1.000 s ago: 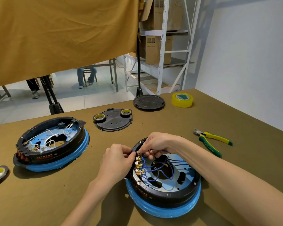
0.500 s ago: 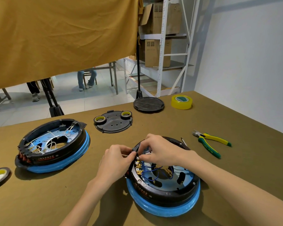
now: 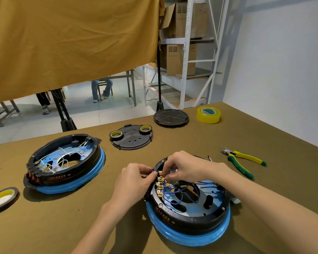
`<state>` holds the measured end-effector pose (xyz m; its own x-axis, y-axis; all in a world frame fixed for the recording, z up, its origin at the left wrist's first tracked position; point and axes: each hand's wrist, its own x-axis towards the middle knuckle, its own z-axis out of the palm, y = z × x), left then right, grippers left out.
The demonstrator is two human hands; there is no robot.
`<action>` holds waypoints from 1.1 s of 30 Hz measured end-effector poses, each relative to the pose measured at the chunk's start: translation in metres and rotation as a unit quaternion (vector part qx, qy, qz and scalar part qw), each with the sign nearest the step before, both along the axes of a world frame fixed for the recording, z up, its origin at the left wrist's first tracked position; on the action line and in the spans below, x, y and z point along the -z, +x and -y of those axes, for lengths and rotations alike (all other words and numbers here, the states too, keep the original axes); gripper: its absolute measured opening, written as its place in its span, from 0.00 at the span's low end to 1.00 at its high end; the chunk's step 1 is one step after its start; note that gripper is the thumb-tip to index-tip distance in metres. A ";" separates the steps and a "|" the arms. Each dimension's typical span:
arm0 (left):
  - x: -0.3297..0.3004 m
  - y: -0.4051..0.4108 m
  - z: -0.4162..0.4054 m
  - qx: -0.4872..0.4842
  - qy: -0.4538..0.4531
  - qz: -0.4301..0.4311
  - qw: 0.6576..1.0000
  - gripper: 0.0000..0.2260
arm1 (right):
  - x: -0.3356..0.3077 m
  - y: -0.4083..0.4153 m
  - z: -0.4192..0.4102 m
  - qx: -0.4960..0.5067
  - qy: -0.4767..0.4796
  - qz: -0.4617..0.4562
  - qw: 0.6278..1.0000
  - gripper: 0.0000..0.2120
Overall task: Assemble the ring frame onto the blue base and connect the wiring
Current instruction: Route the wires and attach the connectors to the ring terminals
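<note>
A black ring frame [image 3: 195, 219] sits on a blue base [image 3: 187, 237] in front of me. Blue wires [image 3: 184, 196] loop across its blue inner plate to a row of brass terminals [image 3: 160, 184] on the ring's left rim. My left hand [image 3: 134, 182] grips the ring's outer left edge beside the terminals. My right hand [image 3: 187, 168] reaches over the ring's far rim and pinches a blue wire end at the top terminals. A second ring on a blue base with white wires [image 3: 64, 164] stands to the left.
On the olive table lie a black cover plate with two small tape rolls [image 3: 131, 137], a black round lid [image 3: 171, 117], a yellow tape roll [image 3: 208, 114], green-yellow cutters [image 3: 241, 162] and a tape roll [image 3: 1, 198] at the left edge. People's legs show beyond the table.
My right hand has shifted over the ring's top-left rim, its fingers working down onto the upper terminals. The left hand stays on the ring's left edge.
</note>
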<state>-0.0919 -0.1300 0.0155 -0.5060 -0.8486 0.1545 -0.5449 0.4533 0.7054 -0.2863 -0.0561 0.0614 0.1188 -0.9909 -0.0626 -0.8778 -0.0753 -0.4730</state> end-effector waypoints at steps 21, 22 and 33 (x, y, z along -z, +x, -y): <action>-0.004 0.000 -0.008 -0.003 0.004 -0.006 1.000 0.10 | 0.005 0.000 -0.003 0.016 -0.030 0.022 0.999 0.08; -0.004 0.000 -0.008 -0.003 0.004 -0.007 1.000 0.10 | 0.004 0.000 -0.003 0.017 -0.030 0.023 0.999 0.08; -0.009 -0.001 -0.015 -0.008 0.000 -0.005 1.000 0.10 | 0.006 0.008 -0.004 0.033 -0.037 0.009 0.999 0.08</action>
<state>-0.0932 -0.1147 0.0248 -0.4906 -0.8568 0.1589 -0.5456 0.4442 0.7106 -0.2778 -0.0520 0.0558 0.0533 -0.9985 0.0118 -0.8732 -0.0524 -0.4845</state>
